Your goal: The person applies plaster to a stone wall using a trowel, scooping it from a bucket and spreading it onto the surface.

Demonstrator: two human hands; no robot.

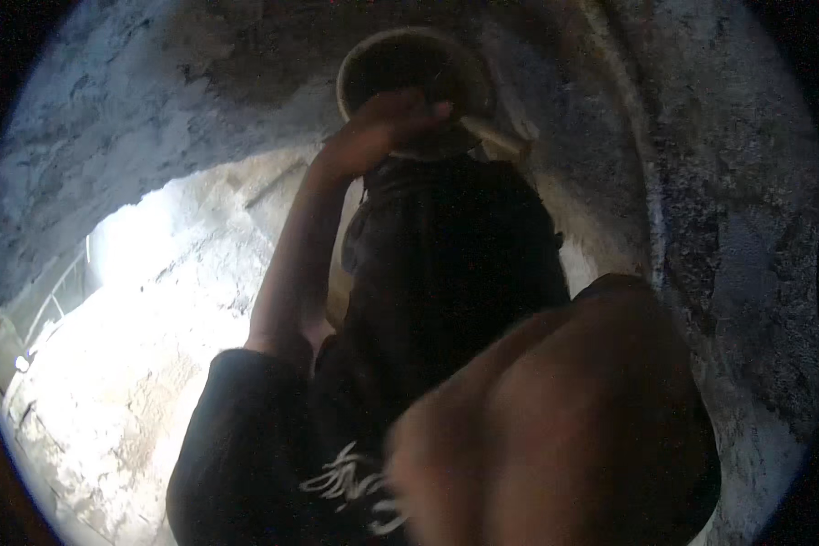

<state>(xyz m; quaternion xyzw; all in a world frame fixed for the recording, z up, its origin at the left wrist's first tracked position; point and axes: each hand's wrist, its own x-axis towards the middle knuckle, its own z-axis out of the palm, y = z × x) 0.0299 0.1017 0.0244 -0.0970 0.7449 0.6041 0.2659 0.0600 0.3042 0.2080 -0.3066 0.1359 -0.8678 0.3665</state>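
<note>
The left hand (391, 127) lies across the near part of a round, dark-centred vessel with a pale rim (344, 86), its fingers partly bent and reaching toward the vessel's right side. Whether it grips the rim or something inside, I cannot tell. This vessel is in front of the person, just beyond the dark-clothed body (455, 246). A pale, blunt, stick-like piece (496, 136) angles out just right of the vessel's near edge; what it is made of is unclear.

Nearer the person than the vessel, and to its right, the bent right arm (564, 419) is blurred and close to the camera. Its hand cannot be made out clearly, so its grip is unknown. Left of this arm, on the vessel's near side, a black garment with white markings (346, 478) shows. Rough grey ground (200, 73) surrounds the vessel, with a brightly lit pale patch (146, 355) to its near left.
</note>
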